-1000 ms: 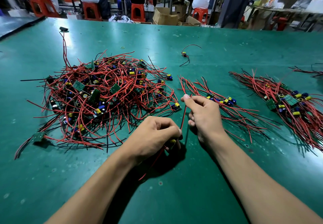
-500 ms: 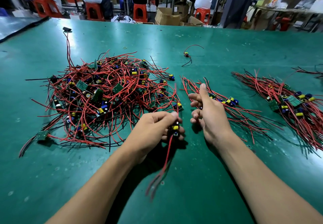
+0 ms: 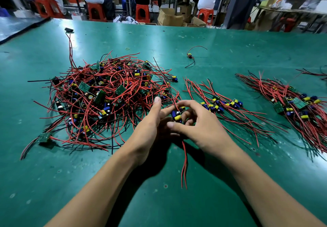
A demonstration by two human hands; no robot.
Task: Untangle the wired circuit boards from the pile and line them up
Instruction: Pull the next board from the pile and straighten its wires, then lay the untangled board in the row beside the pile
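The person's left forearm (image 3: 99,182) and right forearm (image 3: 256,177) are bare along their whole visible length, with no cloth on them. The left hand (image 3: 150,125) and right hand (image 3: 200,125) are ungloved, with slender fingers. The thumbnails (image 3: 170,125) seem short and plain, though the focus is soft.

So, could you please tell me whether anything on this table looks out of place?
One wired board lies alone further back, apart from the tangled pile and the lined-up rows. A small yellow ring sits loose beyond the pile. Otherwise nothing stands out; the right hand grips a separate board.
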